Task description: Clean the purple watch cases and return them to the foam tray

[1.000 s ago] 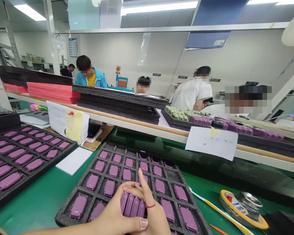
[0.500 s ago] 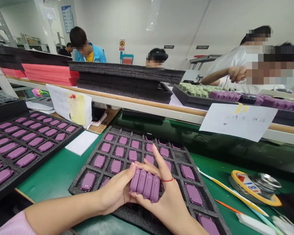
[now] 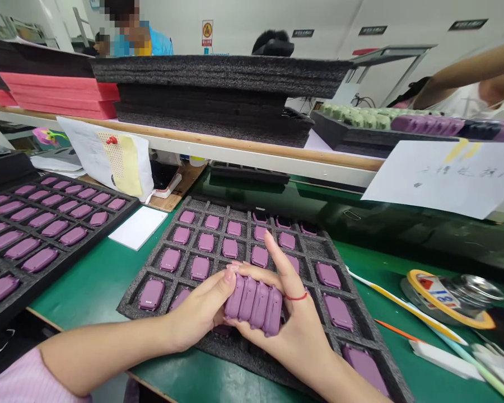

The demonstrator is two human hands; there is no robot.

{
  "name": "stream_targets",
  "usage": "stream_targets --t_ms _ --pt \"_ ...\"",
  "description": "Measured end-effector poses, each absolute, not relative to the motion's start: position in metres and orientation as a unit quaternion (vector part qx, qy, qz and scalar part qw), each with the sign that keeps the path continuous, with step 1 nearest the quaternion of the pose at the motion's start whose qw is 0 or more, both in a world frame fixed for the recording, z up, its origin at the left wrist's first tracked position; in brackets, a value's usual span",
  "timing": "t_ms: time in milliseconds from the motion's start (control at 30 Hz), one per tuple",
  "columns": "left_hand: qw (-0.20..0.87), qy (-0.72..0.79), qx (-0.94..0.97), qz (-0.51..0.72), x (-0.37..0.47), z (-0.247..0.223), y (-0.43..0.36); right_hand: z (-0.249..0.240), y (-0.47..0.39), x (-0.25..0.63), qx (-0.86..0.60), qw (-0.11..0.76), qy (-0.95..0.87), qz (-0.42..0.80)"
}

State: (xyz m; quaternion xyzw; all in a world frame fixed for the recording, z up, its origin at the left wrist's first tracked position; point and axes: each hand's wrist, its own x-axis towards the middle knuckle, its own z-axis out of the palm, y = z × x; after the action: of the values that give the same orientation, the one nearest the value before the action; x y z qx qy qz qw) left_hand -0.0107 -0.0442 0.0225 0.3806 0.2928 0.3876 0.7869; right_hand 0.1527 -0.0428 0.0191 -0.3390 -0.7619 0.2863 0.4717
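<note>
Several purple watch cases [image 3: 254,305] are held side by side in a row above the foam tray. My left hand [image 3: 201,308] is closed on the row's left end, thumb on top. Around the right end and underneath wraps my right hand [image 3: 292,313], its index finger pointing up and a red string at the base of that finger. Below both hands lies the black foam tray [image 3: 140,280], its compartments partly filled with more purple watch cases [image 3: 170,259]. Three compartments along its far edge hold dark pieces [image 3: 283,222]. My hands and forearms hide the tray's near middle.
Another foam tray [image 3: 105,226] of purple cases lies left, beside a white card [image 3: 138,228]. On the right are a toothbrush [image 3: 407,305], an orange stick [image 3: 397,330] and a round metal-topped container [image 3: 449,296]. A shelf [image 3: 235,152] crosses ahead, bearing black foam sheets [image 3: 218,73]; people work behind it.
The head view has tilted down and come closer to the shelf. Both hands keep hold of the row of watch cases, now turned slightly. The co-worker's arm at right has shifted.
</note>
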Motion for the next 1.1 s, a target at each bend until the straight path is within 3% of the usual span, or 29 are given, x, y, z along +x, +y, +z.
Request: stream_targets --t_ms 1100 --pt "0.767 0.321 0.413 0.372 -0.015 0.027 -0.043 0.017 -0.043 0.155 -0.359 0.445 -0.766 0.293"
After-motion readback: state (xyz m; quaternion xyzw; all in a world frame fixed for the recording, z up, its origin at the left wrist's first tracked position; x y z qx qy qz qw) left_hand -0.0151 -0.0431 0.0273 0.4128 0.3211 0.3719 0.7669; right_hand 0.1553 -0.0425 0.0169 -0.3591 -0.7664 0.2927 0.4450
